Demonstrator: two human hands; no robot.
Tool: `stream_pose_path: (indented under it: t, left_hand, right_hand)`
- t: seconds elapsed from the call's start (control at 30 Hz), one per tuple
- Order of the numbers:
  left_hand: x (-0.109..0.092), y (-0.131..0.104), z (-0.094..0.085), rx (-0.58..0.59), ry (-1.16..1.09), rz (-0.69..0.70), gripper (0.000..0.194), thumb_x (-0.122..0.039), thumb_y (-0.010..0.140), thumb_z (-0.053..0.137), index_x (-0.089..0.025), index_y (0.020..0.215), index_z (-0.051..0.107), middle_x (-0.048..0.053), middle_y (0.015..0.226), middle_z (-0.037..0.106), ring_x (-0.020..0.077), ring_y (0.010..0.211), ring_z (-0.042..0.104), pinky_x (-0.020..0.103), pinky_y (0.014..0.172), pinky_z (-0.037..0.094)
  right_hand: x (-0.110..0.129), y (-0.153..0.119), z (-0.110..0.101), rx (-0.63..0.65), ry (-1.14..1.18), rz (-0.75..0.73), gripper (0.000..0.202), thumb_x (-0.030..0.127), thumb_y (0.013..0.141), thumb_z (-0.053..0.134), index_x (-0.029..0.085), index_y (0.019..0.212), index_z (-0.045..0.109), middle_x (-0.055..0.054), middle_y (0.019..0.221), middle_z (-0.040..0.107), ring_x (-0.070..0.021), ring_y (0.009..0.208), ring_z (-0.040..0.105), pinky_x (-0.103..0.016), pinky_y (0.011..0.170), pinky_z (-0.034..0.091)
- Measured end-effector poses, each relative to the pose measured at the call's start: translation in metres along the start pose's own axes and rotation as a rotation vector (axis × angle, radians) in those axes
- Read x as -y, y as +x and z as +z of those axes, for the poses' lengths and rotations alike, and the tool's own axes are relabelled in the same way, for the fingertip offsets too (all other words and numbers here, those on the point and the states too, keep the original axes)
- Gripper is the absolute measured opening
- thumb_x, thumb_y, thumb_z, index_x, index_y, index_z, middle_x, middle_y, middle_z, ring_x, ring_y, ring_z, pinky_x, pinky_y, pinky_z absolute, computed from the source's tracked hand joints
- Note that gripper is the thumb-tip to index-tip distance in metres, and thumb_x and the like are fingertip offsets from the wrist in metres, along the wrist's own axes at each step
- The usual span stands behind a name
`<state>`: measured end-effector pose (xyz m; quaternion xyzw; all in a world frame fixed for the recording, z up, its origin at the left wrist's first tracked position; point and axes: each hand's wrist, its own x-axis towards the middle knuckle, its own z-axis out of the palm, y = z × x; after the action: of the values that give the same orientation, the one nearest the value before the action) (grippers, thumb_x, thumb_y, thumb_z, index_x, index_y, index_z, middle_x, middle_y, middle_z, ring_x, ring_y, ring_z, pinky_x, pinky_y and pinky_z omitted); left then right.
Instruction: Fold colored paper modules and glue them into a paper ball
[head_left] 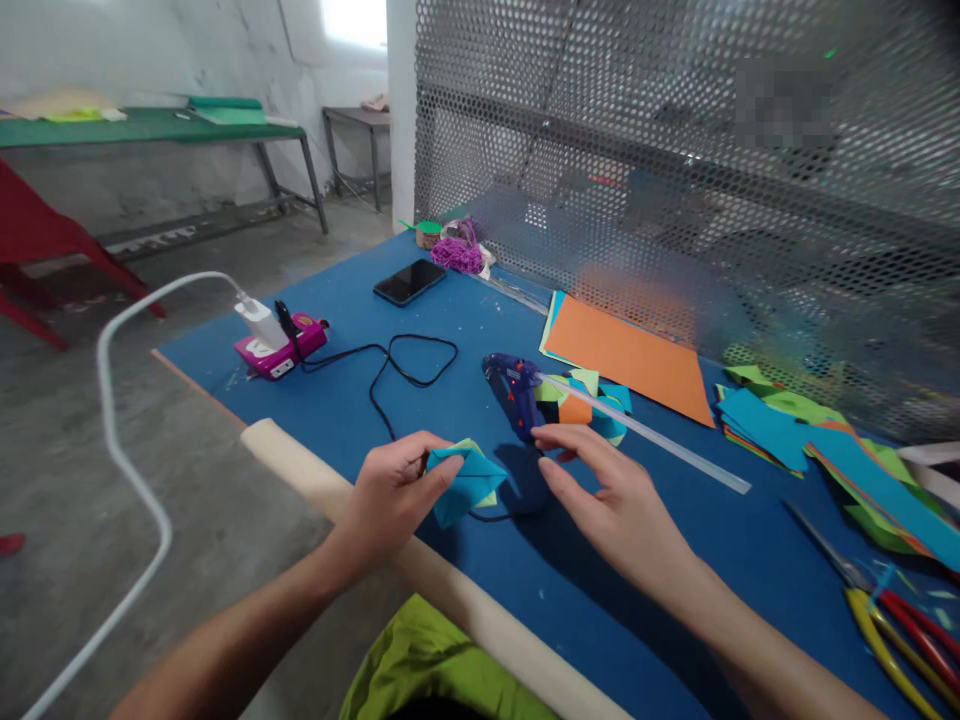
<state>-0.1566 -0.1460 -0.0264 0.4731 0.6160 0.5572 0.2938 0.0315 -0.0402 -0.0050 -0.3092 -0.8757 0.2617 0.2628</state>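
My left hand [401, 490] pinches a folded paper piece [466, 480], blue on top with light green edges showing, just above the blue table. To its right, my right hand [600, 490] is open, thumb and fingers apart, with fingertips close to the handle of a dark blue glue gun [517, 390]. Whether they touch the handle I cannot tell. A long clear glue stick [660, 440] sticks out of the gun's back end. Behind the gun lie colored paper pieces [574, 405] in orange, green and blue.
A black cord [416, 380] loops across the table from a magenta power strip [281, 345]. Orange paper sheets [630, 350], a phone [410, 281], purple string [459, 255], paper strips [855, 460] and scissors [862, 590] lie around. A cream roll [480, 610] runs along the near edge.
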Motion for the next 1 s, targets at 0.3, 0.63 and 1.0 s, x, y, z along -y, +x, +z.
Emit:
stream_pose_path:
  t: [0.3,0.63,1.0]
  left_hand:
    - [0.001,-0.001,0.016,0.061,-0.027,-0.011,0.018,-0.027,0.08,0.057,-0.013,0.074,0.065,0.001,0.064,0.059,0.0104,0.058,0.048,0.02,0.053,0.039]
    - [-0.002,-0.002,0.02,0.09,-0.084,-0.067,0.019,-0.03,0.081,0.056,-0.014,0.074,0.065,0.0,0.063,0.055,0.0094,0.056,0.043,0.02,0.05,0.036]
    - [-0.004,-0.005,0.02,0.077,-0.146,-0.116,0.026,-0.034,0.082,0.054,-0.014,0.067,0.061,0.0,0.063,0.051,0.0099,0.058,0.041,0.021,0.052,0.035]
  right_hand:
    - [0.027,0.015,0.021,0.114,0.343,0.092,0.007,0.023,0.08,0.058,0.018,0.082,0.062,0.001,0.072,0.06,-0.011,0.065,0.055,-0.022,0.059,0.048]
    - [0.02,0.006,0.032,0.01,0.415,0.034,0.005,0.018,0.081,0.056,0.019,0.079,0.061,0.001,0.074,0.06,-0.0108,0.068,0.053,-0.022,0.063,0.045]
    - [0.016,0.001,0.038,-0.054,0.53,-0.033,0.008,0.016,0.082,0.059,0.021,0.083,0.066,0.0,0.078,0.064,-0.0118,0.073,0.058,-0.025,0.064,0.047]
